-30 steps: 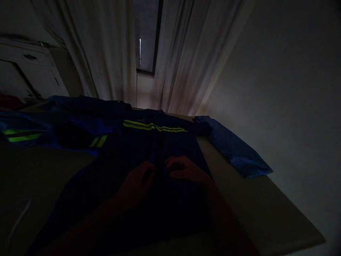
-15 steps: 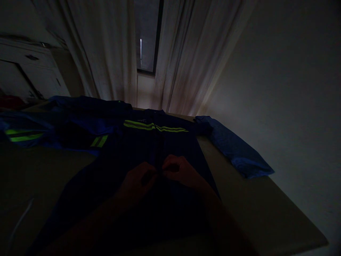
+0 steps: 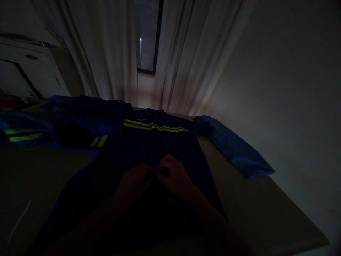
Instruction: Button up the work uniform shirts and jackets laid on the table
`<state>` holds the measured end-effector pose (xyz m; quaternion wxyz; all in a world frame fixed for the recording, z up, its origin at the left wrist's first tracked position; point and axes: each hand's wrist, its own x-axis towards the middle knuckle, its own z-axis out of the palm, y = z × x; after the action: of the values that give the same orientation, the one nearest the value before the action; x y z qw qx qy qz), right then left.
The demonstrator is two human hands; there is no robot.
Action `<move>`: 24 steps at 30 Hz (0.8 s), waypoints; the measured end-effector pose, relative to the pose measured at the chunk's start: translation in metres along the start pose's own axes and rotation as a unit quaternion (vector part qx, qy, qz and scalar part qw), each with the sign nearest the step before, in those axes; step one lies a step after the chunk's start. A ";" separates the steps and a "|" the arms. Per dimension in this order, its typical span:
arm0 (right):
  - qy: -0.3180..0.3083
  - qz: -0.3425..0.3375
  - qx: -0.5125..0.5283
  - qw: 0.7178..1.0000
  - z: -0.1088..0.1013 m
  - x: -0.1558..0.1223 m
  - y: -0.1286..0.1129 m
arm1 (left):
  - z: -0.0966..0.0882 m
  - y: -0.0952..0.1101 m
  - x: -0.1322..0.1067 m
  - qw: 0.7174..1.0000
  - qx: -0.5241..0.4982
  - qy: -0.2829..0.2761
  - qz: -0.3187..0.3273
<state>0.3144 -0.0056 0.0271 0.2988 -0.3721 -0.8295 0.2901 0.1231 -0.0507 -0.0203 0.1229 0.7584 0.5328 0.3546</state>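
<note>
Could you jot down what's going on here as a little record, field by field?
Place: dim room, table before pale curtains and a window
Main thing: dark blue jacket with yellow-green stripes, lying flat on the table
Left hand: fingers pinched at the jacket's front centre line
Right hand: pinched at the same spot, touching the left hand
Sleeve: spread to the right, reaching the table's edge
Also there: more blue cloth with yellow-green stripes to the left; white cabinet behind
Unclear: too dark to tell zipper or buttons
</note>
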 end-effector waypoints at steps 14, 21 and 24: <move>0.043 0.005 0.022 0.999 0.014 0.000 0.006 | 0.000 0.000 0.004 0.986 -0.081 -0.028 -0.142; -0.025 0.067 0.170 0.983 0.008 0.006 0.032 | 0.007 -0.007 0.002 0.996 -0.069 -0.044 -0.030; -0.058 0.109 0.214 0.969 0.007 0.007 0.043 | 0.006 -0.006 0.003 0.994 -0.063 -0.067 -0.051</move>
<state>0.3242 0.0222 -0.0060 0.2889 -0.3703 -0.7186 0.5128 0.1230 -0.0447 -0.0265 0.2238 0.7431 0.5377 0.3295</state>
